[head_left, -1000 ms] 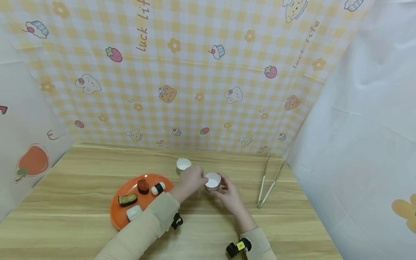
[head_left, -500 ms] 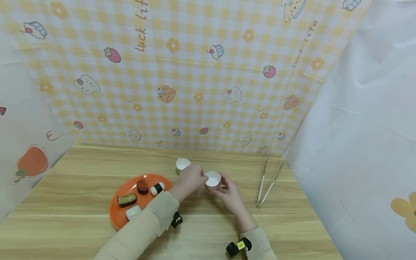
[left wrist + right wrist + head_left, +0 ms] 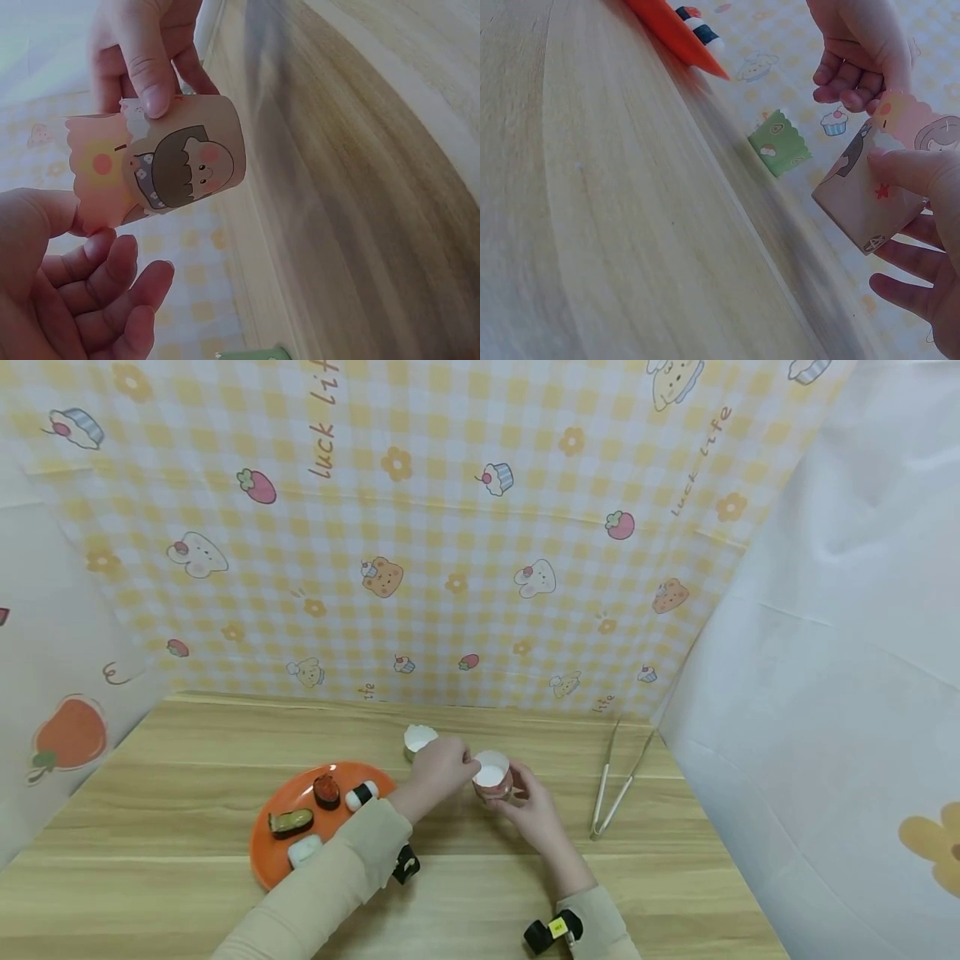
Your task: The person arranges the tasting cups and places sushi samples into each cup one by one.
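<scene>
Two paper baking cups are nested together in front of me. My left hand (image 3: 441, 768) pinches the scalloped rim of the inner pink cup (image 3: 99, 169), thumb on one side and index finger on the other; its remaining fingers are loosely bent. With thumb and fingers, my right hand (image 3: 534, 814) holds the outer beige cup (image 3: 214, 124), which has a cartoon child's face printed on it. The pink cup sticks partly out of the beige one. Both are raised above the table, white insides showing in the head view. Behind my left hand stands a green paper cup (image 3: 778, 142).
To the left lies an orange plate (image 3: 262, 839) bearing several sushi pieces, among them a roe-topped one (image 3: 327, 791) and a white one with a black band (image 3: 362, 796). Metal tongs (image 3: 602, 802) lie spread on the table's right. A checked cloth (image 3: 450, 527) hangs behind.
The pink cup has come slightly up out of the beige cup, so more of its wall shows. Both hands stay nearly where they were.
</scene>
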Motion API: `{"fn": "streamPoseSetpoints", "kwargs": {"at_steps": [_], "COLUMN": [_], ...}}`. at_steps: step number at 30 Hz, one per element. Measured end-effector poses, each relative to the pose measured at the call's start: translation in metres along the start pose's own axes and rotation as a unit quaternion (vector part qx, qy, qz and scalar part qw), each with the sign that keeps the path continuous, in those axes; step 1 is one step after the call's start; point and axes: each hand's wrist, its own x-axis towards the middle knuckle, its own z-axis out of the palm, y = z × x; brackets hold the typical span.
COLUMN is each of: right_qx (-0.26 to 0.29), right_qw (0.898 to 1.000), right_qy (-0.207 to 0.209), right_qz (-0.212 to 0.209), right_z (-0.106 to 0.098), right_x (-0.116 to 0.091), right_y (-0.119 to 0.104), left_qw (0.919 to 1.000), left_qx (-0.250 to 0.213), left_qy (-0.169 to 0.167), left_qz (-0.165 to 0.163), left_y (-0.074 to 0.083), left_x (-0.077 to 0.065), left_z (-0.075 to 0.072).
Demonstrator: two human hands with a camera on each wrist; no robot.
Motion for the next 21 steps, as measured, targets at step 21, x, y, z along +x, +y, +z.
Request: {"fn": "streamPoseSetpoints", "kwargs": {"at_steps": [21], "right_qx": [-0.010], "right_qw": [1.000], "right_qy": [-0.005], "right_qz": [0.017], "right_z": [-0.002], "right_x": [0.000], "right_y": [0.000], "left_qw": [0.9993], "left_qx": [-0.023], "left_qy": [0.024], "left_qz": [-0.015], "left_y": [-0.002], "left_x": [0.012], "left_z": [-0.015]}}
